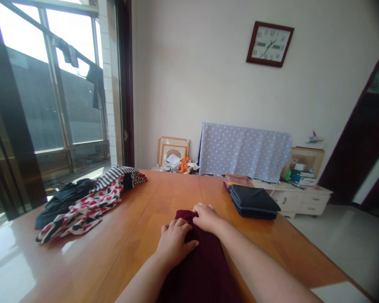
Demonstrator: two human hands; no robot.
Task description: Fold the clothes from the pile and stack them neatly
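A dark maroon garment (202,269) lies lengthwise on the wooden table in front of me, its near end running out of the bottom of the view. My left hand (175,242) rests on the cloth's left side near the far end, fingers bent and thumb spread away from them. At the far right corner of the garment, my right hand (206,218) is closed on the edge, with its fingertips partly hidden. What kind of garment it is does not show.
Loose clothes lie at the table's left: a heart-print garment (85,210), dark cloth (66,198) and a striped piece (113,176). Folded dark clothes (255,202) and a striped folded cloth (238,180) are stacked right. Beyond the table (139,244) stands a white cabinet (309,202).
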